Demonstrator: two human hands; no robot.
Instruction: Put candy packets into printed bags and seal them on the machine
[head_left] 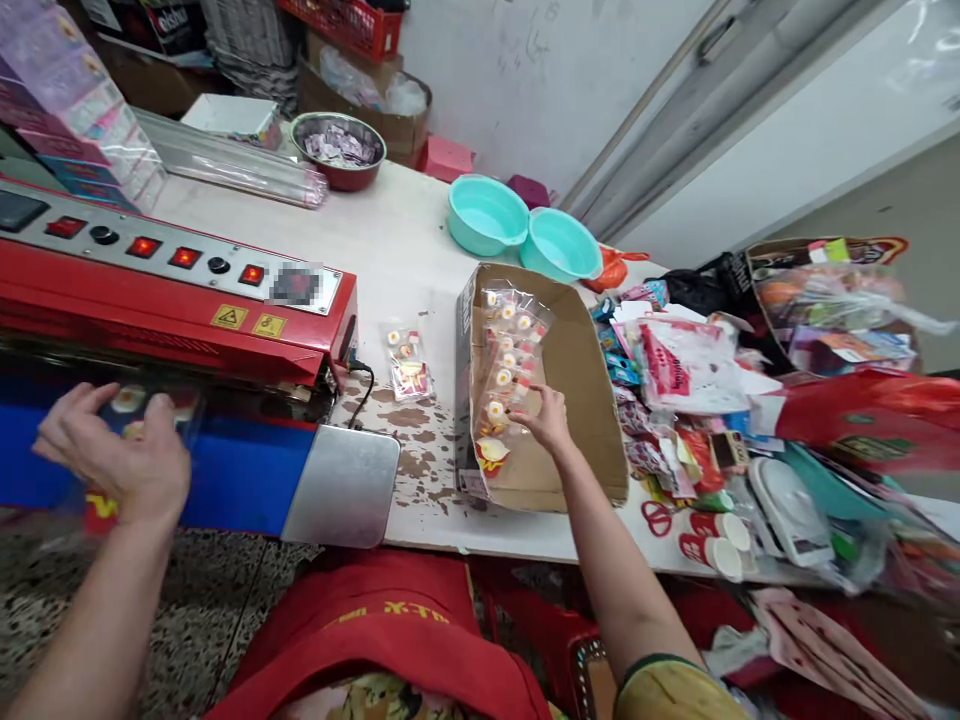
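Note:
My left hand (124, 455) is over the blue conveyor belt (240, 480) of the red sealing machine (187, 310). Its fingers are around a clear packet (129, 400) with egg-shaped pieces and a red part. My right hand (546, 418) reaches into an open cardboard box (577, 370), thumb and fingertips closing at the edge of the packets (506, 355) lined up along the box's left side. Whether it grips one is hard to tell. Another clear packet (409, 365) lies on the worn white table between machine and box.
Two turquoise basins (487, 215) and a metal bowl (341, 150) of small sachets stand behind. A metal plate (345, 485) ends the belt. Right of the box are piled packages (690, 360), red scissors (657, 518), paper cups (709, 552) and a white scale (791, 510).

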